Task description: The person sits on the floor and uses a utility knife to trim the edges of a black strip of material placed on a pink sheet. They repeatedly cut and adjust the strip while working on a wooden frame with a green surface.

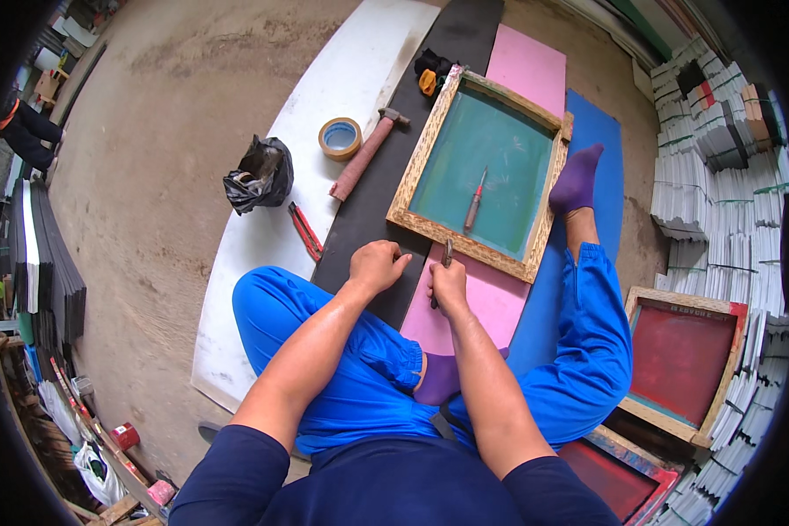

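A wooden-framed screen (401,195) with green mesh lies between my legs, its near edge just beyond my hands. My right hand (448,287) is closed round what look like dark pliers (447,252), their jaws at the frame's near edge. To its left, my left hand (377,266) is curled over the black sheet with the thumb out; whatever it may hold is hidden. On the mesh rests a screwdriver (475,207) with a reddish handle. A hammer (365,159) with a wrapped handle and a red utility knife (305,231) lie left of the frame.
Brown tape (339,138) and a black plastic bag (260,174) sit on the white sheet (263,254). A black and orange item (428,81) touches the frame's far left corner. Red-mesh screens (682,359) and stacked bundles (732,219) line the right. Another person's legs (31,136) show far left.
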A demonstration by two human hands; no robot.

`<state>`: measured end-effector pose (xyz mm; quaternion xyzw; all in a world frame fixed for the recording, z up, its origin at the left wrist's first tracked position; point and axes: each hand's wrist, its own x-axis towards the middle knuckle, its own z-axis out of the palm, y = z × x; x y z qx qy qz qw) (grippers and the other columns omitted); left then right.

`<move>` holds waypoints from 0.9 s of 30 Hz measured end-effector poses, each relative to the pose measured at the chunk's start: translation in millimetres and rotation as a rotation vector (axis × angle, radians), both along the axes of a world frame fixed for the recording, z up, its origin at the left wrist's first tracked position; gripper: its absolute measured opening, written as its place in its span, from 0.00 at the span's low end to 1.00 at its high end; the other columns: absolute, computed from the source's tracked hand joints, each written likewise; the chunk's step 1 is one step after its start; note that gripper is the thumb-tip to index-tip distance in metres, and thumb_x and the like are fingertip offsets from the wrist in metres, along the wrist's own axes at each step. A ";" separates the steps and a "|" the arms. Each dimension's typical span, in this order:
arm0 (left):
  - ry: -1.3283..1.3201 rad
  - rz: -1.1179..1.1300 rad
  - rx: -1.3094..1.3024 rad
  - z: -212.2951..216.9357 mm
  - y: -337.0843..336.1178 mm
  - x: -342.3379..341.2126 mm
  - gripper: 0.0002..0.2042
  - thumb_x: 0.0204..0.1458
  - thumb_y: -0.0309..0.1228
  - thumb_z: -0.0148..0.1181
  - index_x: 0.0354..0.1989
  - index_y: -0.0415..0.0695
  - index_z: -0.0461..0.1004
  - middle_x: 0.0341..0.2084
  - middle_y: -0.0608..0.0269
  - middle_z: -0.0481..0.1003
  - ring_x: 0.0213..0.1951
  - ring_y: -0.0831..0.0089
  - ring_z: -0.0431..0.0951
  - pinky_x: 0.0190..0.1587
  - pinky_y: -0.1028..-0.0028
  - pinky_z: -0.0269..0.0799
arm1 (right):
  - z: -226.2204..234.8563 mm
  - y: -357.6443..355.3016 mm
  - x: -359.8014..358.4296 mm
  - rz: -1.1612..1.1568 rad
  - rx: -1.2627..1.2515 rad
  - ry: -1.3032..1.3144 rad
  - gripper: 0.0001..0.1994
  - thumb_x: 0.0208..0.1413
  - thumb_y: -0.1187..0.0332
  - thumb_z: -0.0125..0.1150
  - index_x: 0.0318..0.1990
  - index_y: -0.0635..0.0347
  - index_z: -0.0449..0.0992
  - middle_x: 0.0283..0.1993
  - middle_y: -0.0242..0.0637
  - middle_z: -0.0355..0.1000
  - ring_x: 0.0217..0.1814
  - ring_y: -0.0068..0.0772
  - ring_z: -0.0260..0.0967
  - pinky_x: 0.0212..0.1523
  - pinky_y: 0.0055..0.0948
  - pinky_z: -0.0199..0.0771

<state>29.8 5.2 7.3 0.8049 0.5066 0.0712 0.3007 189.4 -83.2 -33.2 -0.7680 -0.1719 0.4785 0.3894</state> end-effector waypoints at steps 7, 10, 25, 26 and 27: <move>-0.038 0.130 -0.085 -0.6 2.1 -3.0 0.19 0.55 0.49 0.66 0.33 0.44 0.85 0.30 0.53 0.83 0.35 0.55 0.84 0.40 0.58 0.79 | 6.2 -1.5 6.3 -0.049 0.051 0.262 0.07 0.60 0.69 0.56 0.33 0.63 0.75 0.19 0.35 0.69 0.13 0.30 0.66 0.14 0.30 0.69; -0.052 0.159 -0.134 1.3 3.9 -4.2 0.18 0.55 0.49 0.65 0.34 0.45 0.85 0.30 0.53 0.83 0.36 0.54 0.85 0.41 0.58 0.79 | 8.2 -0.7 7.2 -0.067 0.049 0.325 0.08 0.60 0.68 0.56 0.36 0.64 0.76 0.19 0.35 0.69 0.14 0.29 0.67 0.14 0.30 0.68; -0.147 0.217 -0.273 -5.1 10.8 -3.8 0.20 0.54 0.50 0.65 0.35 0.43 0.85 0.29 0.51 0.83 0.36 0.54 0.85 0.41 0.58 0.79 | 0.9 -12.5 22.3 -0.106 0.155 0.859 0.15 0.64 0.63 0.55 0.51 0.65 0.71 0.23 0.40 0.71 0.19 0.38 0.71 0.20 0.39 0.73; -0.155 0.218 -0.272 -7.5 11.4 -4.8 0.20 0.54 0.50 0.65 0.35 0.43 0.85 0.29 0.51 0.83 0.36 0.54 0.85 0.41 0.58 0.78 | -0.3 -12.3 25.1 -0.093 0.159 0.871 0.15 0.65 0.62 0.55 0.51 0.65 0.71 0.23 0.40 0.71 0.20 0.38 0.71 0.21 0.39 0.74; -0.164 0.217 -0.274 -8.3 10.7 -4.7 0.20 0.54 0.50 0.65 0.35 0.43 0.85 0.29 0.51 0.83 0.36 0.55 0.85 0.41 0.58 0.78 | 0.6 -13.0 27.8 -0.083 0.161 0.882 0.15 0.65 0.62 0.54 0.51 0.64 0.71 0.24 0.40 0.71 0.20 0.39 0.71 0.21 0.40 0.74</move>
